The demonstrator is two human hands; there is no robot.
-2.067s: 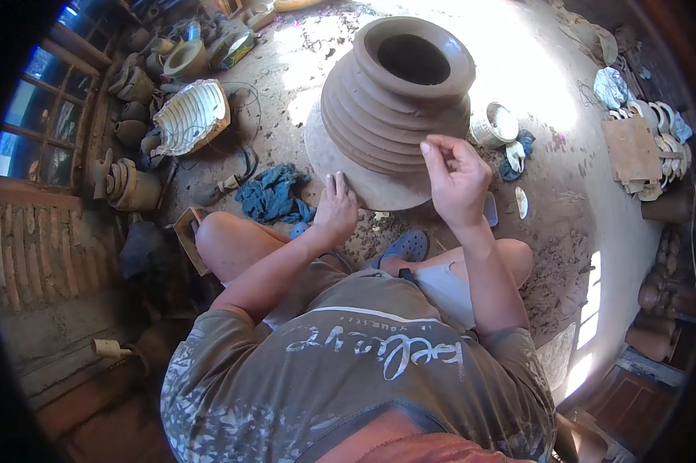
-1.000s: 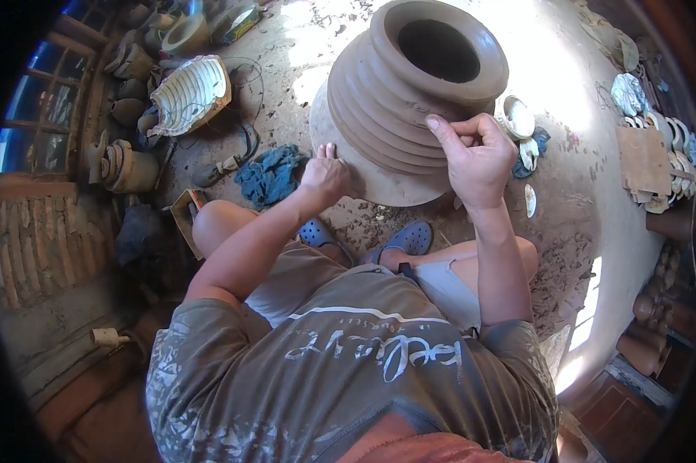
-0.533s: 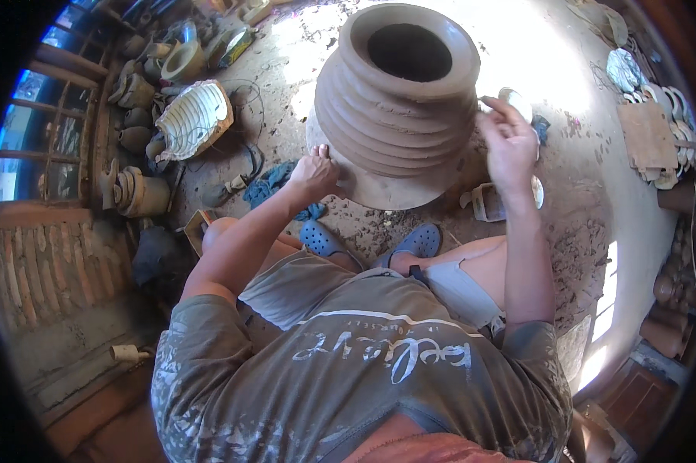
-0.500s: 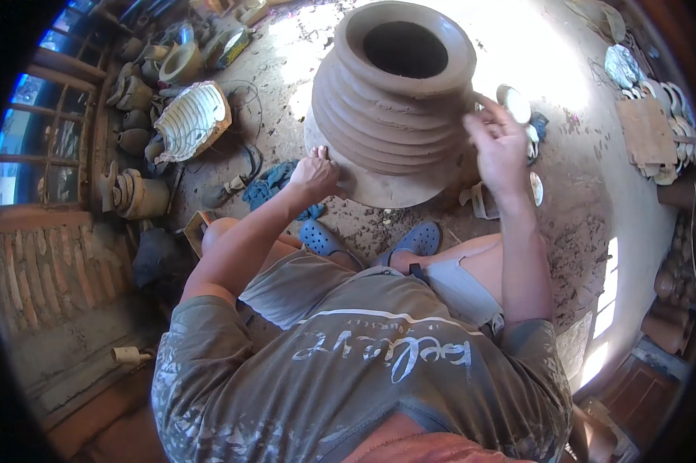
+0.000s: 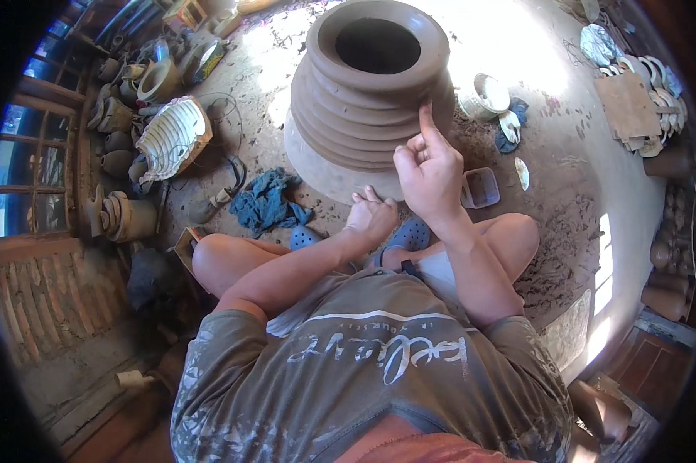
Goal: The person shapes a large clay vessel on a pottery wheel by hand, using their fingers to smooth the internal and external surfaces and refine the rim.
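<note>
A large brown clay pot (image 5: 356, 116) with a thick rounded rim and ridged walls stands upright on a flat round turntable (image 5: 311, 164) in front of me. My left hand (image 5: 373, 216) is at the turntable's near edge, its fingers apart and touching the disc; their tips are partly hard to see. My right hand (image 5: 433, 170) is raised at the pot's right side. Its index finger is stretched up against the wall below the rim, the other fingers are curled, and I see nothing held in it.
A crumpled blue-green cloth (image 5: 268, 202) lies left of the turntable. At the right are a clear plastic tub (image 5: 481, 188) and a white bucket (image 5: 484, 97). A ribbed white mould (image 5: 175, 139) and several pots line the left wall. Clay crumbs litter the floor.
My left hand has moved right along the turntable's near edge. My right hand has shifted left, its index finger now against the pot's wall. The whole view has shifted slightly.
</note>
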